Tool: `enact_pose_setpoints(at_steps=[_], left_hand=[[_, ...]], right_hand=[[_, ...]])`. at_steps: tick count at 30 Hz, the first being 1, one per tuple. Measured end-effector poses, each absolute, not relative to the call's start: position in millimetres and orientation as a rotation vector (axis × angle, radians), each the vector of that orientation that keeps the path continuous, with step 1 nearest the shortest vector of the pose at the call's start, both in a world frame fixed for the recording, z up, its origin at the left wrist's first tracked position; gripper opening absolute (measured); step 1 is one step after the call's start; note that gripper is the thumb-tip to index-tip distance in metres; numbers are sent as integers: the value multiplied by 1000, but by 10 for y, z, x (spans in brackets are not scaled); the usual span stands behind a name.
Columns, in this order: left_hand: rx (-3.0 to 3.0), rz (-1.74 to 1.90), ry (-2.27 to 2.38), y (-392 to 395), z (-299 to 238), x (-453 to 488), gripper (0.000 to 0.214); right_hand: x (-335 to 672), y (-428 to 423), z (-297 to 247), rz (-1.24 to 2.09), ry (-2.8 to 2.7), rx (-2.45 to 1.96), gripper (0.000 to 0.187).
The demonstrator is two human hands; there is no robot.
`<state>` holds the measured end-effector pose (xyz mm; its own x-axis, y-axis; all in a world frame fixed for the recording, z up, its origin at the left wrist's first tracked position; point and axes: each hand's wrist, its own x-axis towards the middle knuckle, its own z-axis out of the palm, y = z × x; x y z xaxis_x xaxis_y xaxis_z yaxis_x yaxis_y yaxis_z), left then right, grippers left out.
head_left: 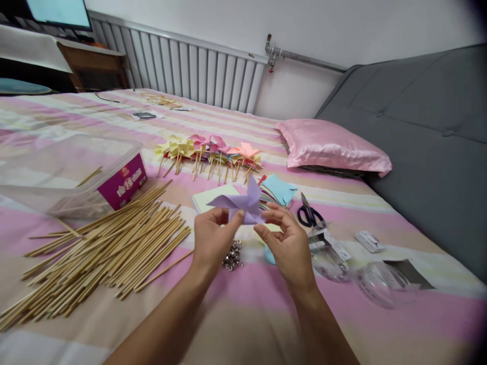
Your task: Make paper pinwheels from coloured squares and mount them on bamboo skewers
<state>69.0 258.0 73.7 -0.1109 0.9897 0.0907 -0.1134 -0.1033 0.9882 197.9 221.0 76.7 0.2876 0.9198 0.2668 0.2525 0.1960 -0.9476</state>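
Note:
A purple paper pinwheel (249, 203) with folded, raised blades is held up in front of me over the bed. My left hand (211, 241) pinches its left side, thumb on the near face. At its right edge, the curled fingers of my right hand (292, 248) close on the paper; the exact grip is partly hidden. Below lies a heap of small shiny metal pieces (231, 257). A light-blue object (270, 255) shows partly behind my right hand. Beyond the pinwheel are a stack of cut coloured papers (280, 189) and a pale paper pad (215, 195).
Wooden sticks (114, 243) spread across the left, beside a clear plastic box (72, 172). Finished pinwheels (209, 147) lie in a row farther back. Dark-handled scissors (309, 212) and clear plastic packaging (384, 284) lie right. A pink pillow (335, 144) rests against the grey headboard (418, 101).

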Motion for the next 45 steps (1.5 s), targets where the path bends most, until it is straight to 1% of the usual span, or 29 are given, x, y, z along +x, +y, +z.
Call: enact_pose_setpoints(at_steps=[2,4,6,7,9,11,14,17,24,29,33,40,45], left_hand=[[1058,1493,1194,2650,762,608,17],[995,1527,1223,2710,788,530,14],[965,1541,1226,2754,802,472,13],[956,1548,1229,2770,801,453,13],[952,1557,1237,2793,786,429,13],[958,1552,1244,2808,760,420,13],[946,1532,1246,2824,722,421,14],[911,1502,1237,2839,700,429,14],[915,1465,1225,2909,607,417,15],[896,1413,1237,2949,529,384,18],[864,1412,1211,2964,533,347,19],[784,1380,1200,2982,547,312,20],[787,1362,1191,2964,551,340,17]], right_hand=[[1985,2220,724,691,-1191,-1320,30],[1992,2233,662,735,-1239,-1386,23],[1986,2244,586,821,-1395,-1484,14],[1976,2248,544,847,-1490,-1531,13],[1941,2255,458,822,-1661,-1614,19],[1890,2264,377,722,-1792,-1672,27],[1807,2284,291,621,-1898,-1702,33],[1750,2313,238,603,-1910,-1691,32],[1670,2405,112,682,-1686,-1526,20],[1532,2436,43,613,-1614,-1459,20],[1479,2441,133,602,-1692,-1477,22],[1484,2512,657,549,-2207,-1714,23],[1525,2441,766,530,-2180,-1776,26]])
